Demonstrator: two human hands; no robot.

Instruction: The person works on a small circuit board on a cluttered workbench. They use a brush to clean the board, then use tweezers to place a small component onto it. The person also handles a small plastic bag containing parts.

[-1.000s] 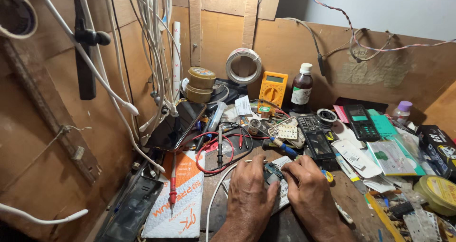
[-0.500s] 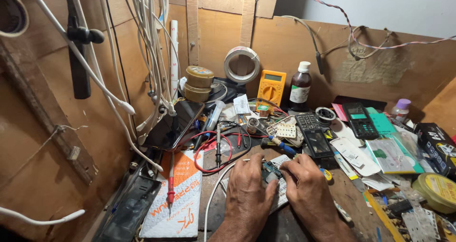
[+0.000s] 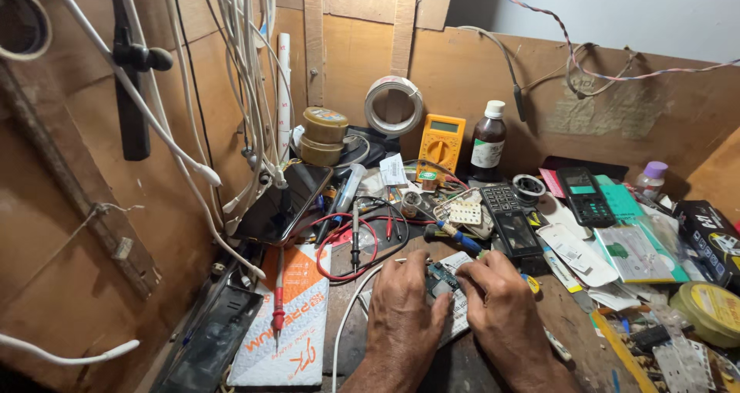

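Observation:
Both of my hands rest on a cluttered wooden workbench (image 3: 570, 316) and pinch a small dark green circuit board (image 3: 439, 277) between their fingertips. My left hand (image 3: 401, 316) holds its left side, my right hand (image 3: 501, 312) its right side. The board lies over a white printed sheet (image 3: 460, 304). Just beyond my fingers lies a blue-handled screwdriver (image 3: 460, 239). Red and black multimeter probes (image 3: 355, 239) with coiled leads lie to the left, beside a red-tipped probe (image 3: 278, 304) on an orange and white packet (image 3: 289, 324).
A yellow multimeter (image 3: 441, 140), a brown bottle (image 3: 488, 142), tape rolls (image 3: 324, 135) and a white wire coil (image 3: 394, 105) stand at the back. Dark keypad phones (image 3: 584, 195), cards and packets crowd the right. White cables (image 3: 247, 92) hang along the left wooden wall.
The view has shifted slightly; my hands stay together on the small circuit board with only small finger movements.

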